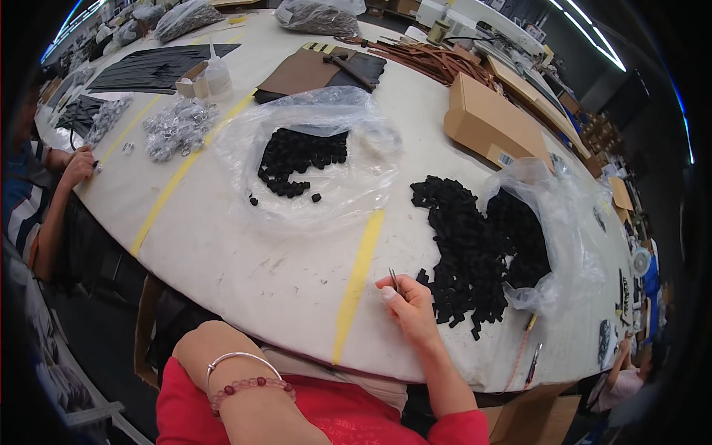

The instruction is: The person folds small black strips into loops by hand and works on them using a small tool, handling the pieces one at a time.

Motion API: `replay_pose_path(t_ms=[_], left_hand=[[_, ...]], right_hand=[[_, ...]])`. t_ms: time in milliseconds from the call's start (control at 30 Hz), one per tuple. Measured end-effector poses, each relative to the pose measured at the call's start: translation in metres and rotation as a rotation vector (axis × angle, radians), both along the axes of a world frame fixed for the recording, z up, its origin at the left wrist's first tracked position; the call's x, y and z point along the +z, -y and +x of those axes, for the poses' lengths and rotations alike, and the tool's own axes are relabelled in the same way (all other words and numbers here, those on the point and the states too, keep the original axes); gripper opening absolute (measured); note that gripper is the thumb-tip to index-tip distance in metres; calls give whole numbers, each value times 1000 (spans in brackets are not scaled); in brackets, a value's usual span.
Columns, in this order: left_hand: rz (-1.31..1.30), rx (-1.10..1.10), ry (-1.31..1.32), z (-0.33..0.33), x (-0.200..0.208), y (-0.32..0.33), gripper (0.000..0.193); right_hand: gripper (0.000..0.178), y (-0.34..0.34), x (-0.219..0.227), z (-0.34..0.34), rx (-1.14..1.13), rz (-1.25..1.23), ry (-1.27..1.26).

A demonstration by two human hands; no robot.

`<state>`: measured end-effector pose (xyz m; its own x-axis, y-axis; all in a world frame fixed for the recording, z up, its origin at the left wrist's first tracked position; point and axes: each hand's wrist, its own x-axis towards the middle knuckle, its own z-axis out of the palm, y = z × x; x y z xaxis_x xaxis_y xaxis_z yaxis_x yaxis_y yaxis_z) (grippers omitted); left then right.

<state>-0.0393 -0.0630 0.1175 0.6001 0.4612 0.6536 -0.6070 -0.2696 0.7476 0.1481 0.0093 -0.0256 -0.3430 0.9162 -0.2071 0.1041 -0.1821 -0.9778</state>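
At the table's near edge, my right hand (414, 310) is closed round a slim metal tool (394, 279) with a narrow tip, perhaps tweezers; its kind is not clear. The thumb has a white covering. Just right of this hand lies a spread pile of small black pieces (463, 252), partly inside a clear plastic bag (545, 274). My left arm (256, 408), with a silver bangle and a pink bead bracelet, is bent back at the elbow, and its hand is out of the picture. Farther off, more black pieces (297, 156) lie on another clear plastic bag (237, 156).
A cardboard box (486, 119) lies at the right back, near brown straps (423, 59). A hammer (352, 72) rests on brown and black sheets. Metal rings (178, 130) and a squeeze bottle (217, 78) are at left. Another person's hand (78, 167) is at the far left.
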Motion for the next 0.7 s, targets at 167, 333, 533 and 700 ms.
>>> replay_pose_path(t_ms=[167,333,533,700], left_hand=[[87,18,-16,6,10,-3,41],[189,26,-42,7,17,-1,40],[308,11,-42,5,21,0,38],[418,-33,-17,0,26,-2,37]], right_hand=[[16,0,-2,0,6,25,26],[15,3,0,2,8,36,51],[17,4,-5,1,35,41,48],[16,3,-4,0,55,44,90]])
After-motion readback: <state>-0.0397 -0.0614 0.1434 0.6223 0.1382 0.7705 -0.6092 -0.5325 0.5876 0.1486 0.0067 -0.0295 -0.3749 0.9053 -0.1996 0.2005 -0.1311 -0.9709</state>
